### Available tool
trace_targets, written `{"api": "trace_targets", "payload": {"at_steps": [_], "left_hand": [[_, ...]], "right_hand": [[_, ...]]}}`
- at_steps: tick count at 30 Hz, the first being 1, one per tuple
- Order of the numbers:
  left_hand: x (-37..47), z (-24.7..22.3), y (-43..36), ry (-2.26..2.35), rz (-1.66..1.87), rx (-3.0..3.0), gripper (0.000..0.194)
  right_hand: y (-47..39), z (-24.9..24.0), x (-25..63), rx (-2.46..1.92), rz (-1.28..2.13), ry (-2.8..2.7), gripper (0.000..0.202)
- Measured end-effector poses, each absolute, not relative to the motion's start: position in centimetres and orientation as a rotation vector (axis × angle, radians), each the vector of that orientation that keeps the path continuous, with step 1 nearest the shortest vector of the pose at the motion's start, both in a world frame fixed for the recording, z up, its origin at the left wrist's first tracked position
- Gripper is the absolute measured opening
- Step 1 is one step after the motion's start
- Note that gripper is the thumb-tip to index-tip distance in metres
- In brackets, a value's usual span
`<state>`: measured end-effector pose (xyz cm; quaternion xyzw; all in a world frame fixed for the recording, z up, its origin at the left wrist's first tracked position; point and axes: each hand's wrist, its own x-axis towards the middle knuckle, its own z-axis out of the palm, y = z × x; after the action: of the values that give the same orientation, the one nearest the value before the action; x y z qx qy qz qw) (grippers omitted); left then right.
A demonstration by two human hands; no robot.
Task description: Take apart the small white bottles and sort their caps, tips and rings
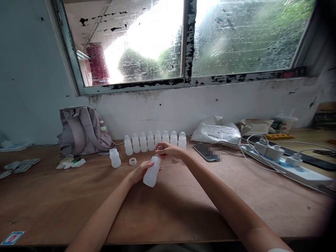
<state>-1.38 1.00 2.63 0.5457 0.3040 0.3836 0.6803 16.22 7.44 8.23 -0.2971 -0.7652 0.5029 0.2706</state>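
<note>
My left hand (pixel 141 171) is wrapped round a frosted white baby bottle (pixel 150 177), which tilts over the table in front of me. At the bottle's upper end, the fingers of my right hand (pixel 168 150) pinch its pale, clear-looking teat; the fingers partly hide it. Left of my hands stands another baby bottle (pixel 115 158) with an open neck. A white collar ring (pixel 132 161) lies between that bottle and my left hand. Behind, a row of several baby bottles (pixel 143 142) with clear tops stands near the wall. A pale ring (pixel 177 159) is partly hidden by my right wrist.
A grey backpack (pixel 81 131) sits at the back left beside crumpled tissue (pixel 73 163). On the right are a dark tablet (pixel 207 152), a silver bag (pixel 216 130) and a white power strip (pixel 301 171) with cables. The brown table's (pixel 168 224) front edge is near me.
</note>
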Motion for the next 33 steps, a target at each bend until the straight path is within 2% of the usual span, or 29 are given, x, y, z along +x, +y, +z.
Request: {"api": "trace_targets", "payload": {"at_steps": [10, 17, 27, 33], "left_hand": [[-1.2, 2.6, 0.9, 0.689, 0.897, 1.259, 0.039], [-2.1, 2.0, 2.0, 0.714, 0.804, 1.203, 0.053], [-2.2, 1.7, 1.9, 0.67, 0.864, 1.148, 0.049], [-1.9, 1.8, 1.5, 0.637, 0.869, 1.227, 0.05]], "right_hand": [[7.7, 8.3, 16.5, -0.726, 1.272, -2.21, 0.027], [7.6, 8.7, 16.8, -0.734, 1.223, -2.301, 0.023], [7.0, 9.1, 16.7, -0.578, 1.319, -2.174, 0.019], [7.6, 9.0, 16.7, -0.617, 1.257, -1.988, 0.021]]}}
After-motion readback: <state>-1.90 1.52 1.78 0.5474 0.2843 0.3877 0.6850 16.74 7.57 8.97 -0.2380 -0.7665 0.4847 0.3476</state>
